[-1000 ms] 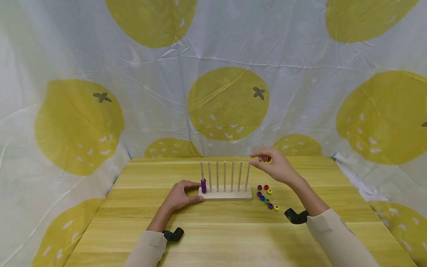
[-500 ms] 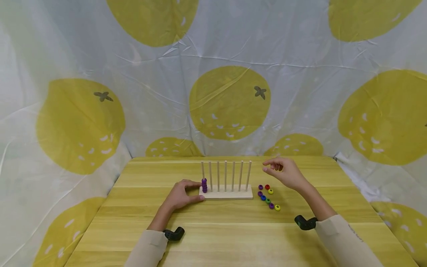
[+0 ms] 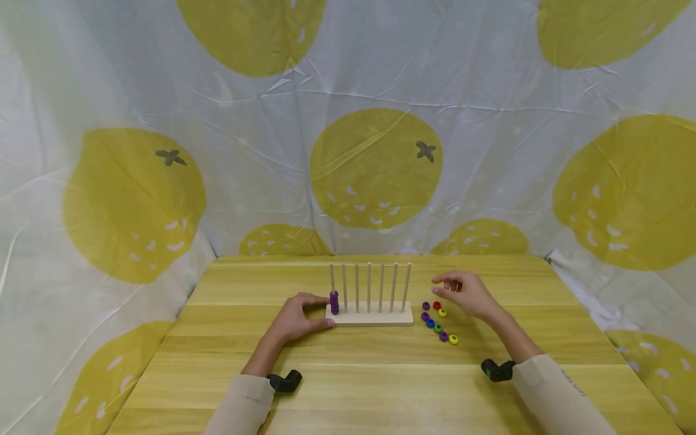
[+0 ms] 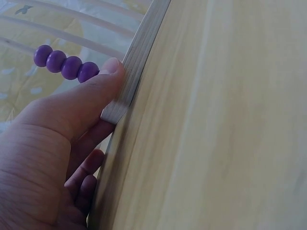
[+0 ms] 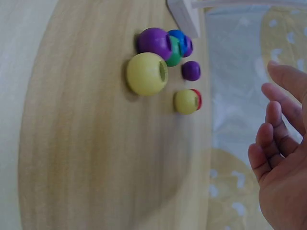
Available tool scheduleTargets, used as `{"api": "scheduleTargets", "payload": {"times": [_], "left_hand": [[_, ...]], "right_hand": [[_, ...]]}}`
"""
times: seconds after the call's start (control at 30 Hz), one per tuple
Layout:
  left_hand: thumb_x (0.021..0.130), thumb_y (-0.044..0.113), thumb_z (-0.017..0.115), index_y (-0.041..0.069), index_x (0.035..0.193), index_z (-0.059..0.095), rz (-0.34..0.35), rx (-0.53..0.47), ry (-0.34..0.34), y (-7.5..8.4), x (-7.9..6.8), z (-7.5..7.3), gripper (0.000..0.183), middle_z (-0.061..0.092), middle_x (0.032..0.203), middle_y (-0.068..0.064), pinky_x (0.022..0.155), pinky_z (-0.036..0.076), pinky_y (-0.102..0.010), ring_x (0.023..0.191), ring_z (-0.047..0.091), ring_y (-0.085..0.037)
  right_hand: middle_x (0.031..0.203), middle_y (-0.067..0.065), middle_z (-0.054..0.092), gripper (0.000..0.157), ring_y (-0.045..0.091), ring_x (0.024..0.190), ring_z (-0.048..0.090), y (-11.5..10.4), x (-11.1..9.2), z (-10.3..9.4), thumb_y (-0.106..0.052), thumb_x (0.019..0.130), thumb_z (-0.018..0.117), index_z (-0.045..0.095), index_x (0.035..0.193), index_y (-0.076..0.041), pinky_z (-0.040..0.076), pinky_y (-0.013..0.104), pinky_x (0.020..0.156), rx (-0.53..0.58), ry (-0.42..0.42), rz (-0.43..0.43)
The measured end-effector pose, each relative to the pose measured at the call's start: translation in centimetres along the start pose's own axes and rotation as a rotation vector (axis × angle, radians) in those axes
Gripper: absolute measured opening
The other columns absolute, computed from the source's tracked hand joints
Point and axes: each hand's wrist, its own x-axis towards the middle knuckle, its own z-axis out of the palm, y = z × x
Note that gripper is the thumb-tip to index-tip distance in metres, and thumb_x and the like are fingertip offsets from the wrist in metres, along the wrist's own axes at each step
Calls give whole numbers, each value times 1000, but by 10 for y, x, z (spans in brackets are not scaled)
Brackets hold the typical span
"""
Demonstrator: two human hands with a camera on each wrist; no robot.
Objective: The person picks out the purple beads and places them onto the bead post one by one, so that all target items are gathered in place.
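Note:
A pale wooden peg rack with several upright pegs stands mid-table in the head view. Several purple beads are stacked on its leftmost peg. My left hand holds the left end of the base, thumb at the front, fingers at the end and behind; the left wrist view shows the thumb pressed on the base's edge. My right hand hovers over the table right of the rack, fingers loosely bent, nothing held. Below and left of it lie loose beads, including a red bead and a yellow bead.
More loose beads trail toward the front: a blue bead, a green bead, a purple bead and another yellow bead. The wooden table ends at a fruit-patterned cloth behind. Black cameras sit on both wrists.
From beside the top of the rightmost peg, my right hand has moved right and then lower, closer to the loose beads. My left hand stays on the base.

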Motion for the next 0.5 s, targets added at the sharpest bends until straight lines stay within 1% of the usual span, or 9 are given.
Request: {"api": "scheduleTargets", "payload": {"times": [0.1, 0.27, 0.5], "left_hand": [[76, 53, 89, 27, 126, 75, -4, -4, 1, 0, 0, 0, 57, 72, 127, 3, 111, 46, -53, 127, 61, -26], [76, 52, 89, 25, 127, 74, -15, -13, 2, 2, -1, -1, 59, 72, 128, 1, 112, 46, -54, 127, 61, -27], [76, 52, 89, 26, 127, 75, -7, -12, -5, 0, 0, 0, 59, 72, 127, 2, 111, 46, -53, 126, 61, -26]], "right_hand": [[88, 2, 60, 38, 18, 75, 51, 6, 1, 3, -34, 96, 75, 75, 121, -5, 43, 25, 61, -4, -18, -4], [89, 2, 60, 34, 18, 76, 51, 13, 3, 7, -30, 96, 75, 75, 121, -6, 44, 26, 63, -6, -42, -25], [90, 1, 59, 32, 15, 77, 51, 27, 1, 15, -28, 98, 73, 74, 122, -8, 46, 25, 66, 13, -65, -1]]}}
